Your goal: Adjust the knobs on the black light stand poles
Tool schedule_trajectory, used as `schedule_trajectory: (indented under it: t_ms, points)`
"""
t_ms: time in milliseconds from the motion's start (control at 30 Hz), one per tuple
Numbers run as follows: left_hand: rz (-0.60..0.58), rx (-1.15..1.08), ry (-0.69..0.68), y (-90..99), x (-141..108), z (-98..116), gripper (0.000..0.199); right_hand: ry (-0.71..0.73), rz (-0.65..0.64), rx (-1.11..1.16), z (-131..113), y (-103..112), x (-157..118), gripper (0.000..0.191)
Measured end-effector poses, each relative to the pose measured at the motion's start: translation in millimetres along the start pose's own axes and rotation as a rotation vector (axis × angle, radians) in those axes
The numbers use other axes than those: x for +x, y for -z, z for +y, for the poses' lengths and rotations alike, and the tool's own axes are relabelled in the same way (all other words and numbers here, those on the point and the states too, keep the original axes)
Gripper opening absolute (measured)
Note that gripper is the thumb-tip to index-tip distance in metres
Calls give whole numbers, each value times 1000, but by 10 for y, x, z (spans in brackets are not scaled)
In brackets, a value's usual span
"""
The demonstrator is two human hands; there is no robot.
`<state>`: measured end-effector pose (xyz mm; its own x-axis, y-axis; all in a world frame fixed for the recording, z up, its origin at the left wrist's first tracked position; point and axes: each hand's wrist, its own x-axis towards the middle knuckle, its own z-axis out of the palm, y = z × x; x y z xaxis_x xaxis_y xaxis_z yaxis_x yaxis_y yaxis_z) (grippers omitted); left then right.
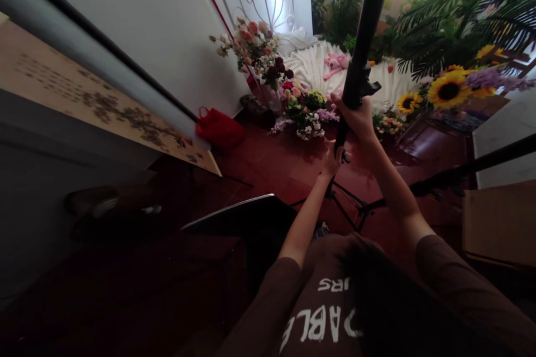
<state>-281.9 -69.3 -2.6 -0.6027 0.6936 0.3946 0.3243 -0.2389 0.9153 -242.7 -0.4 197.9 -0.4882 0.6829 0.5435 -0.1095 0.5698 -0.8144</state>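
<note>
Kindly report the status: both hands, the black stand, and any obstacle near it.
Right grip: around black tripod stand, higher up. Left grip: on it, lower. Second black pole slants in from the right; contact with stand unclear.

Glossy red floor (darker toward left): black stand, red bag on it

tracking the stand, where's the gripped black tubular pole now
In the head view, the black tubular pole is right of centre, gripped by the right hand above the left hand, before white pleated cloth.
</note>
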Motion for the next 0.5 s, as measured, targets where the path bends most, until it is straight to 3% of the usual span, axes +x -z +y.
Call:
schedule_trajectory:
  t_ms: [167, 367, 500]
  points:
    - [-5, -4, 17, 0, -10, 20, 52, -92, 14, -36, -91, 205, -492, 44]
    - [-16, -9, 61, 8, -22, 64, 47, -382, 26, -136, 258, 458, -1302, 45]
    - [-28, -12, 83, 8, -18, 64, 45, -483, -16, -111, 454, 435, -1612, 47]
